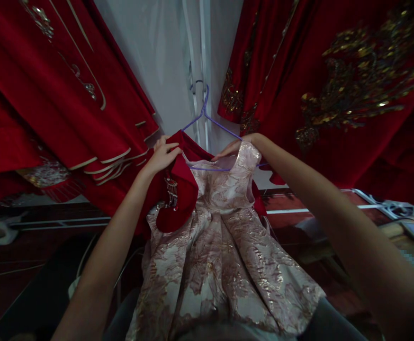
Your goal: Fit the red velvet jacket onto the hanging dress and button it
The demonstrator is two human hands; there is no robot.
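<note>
A pale pink brocade dress (210, 246) with a metallic sheen hangs in front of me on a purple wire hanger (197, 117). Over its left shoulder lies a red velvet garment (182, 203) with a beaded ornament. My left hand (165, 154) pinches this red cloth at the shoulder, fingers bent over its edge. By the dress's right shoulder strap is my right hand (235, 148), partly behind the strap. Its fingers stretch leftward across the neckline, near the red collar; the thumb is hidden.
Red garments with light piping (96, 132) hang at left, and a red garment with gold sequin embroidery (356, 85) hangs at right. Behind the hanger stand a white pole (202, 42) and pale sheeting (143, 52). Thin rack bars (65, 222) run low across the background.
</note>
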